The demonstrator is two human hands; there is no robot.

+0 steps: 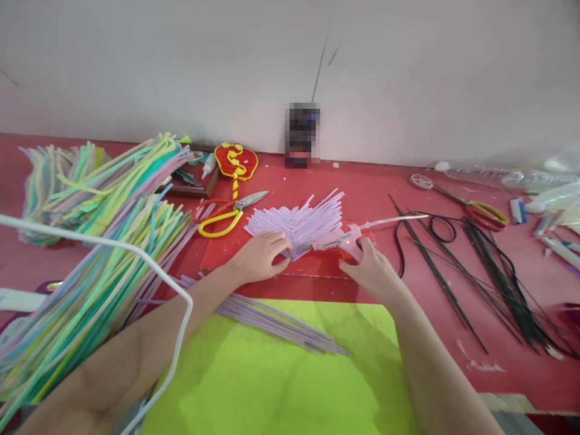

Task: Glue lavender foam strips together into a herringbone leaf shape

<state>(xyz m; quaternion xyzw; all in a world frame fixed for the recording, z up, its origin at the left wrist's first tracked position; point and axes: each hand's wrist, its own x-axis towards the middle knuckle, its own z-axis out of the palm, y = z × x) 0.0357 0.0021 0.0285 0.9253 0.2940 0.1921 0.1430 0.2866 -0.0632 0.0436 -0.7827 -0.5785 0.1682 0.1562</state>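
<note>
Lilac pipe cleaners lie side by side in a V-shaped, leaf-like piece (312, 217) on a red board (226, 257). At its lower tip, my left hand (265, 257) has thumb and forefinger pinched together on the piece. My right hand (369, 266) is wrapped round the handle of a pink glue gun (338, 240), whose nozzle points left at the piece's lower middle. A clear glue stick (394, 220) sticks out of the gun's back. Closer to me, loose lilac pipe cleaners (285, 326) rest on a lime-green sheet (272, 386).
Bundles of coloured pipe cleaners (113, 260) fill the left side, and a white cable (181, 290) loops over my left forearm. Scissors with red and yellow handles (226, 217) lie behind my left hand. Dark green wire stems (498, 278) and another pair of scissors (484, 214) are at right.
</note>
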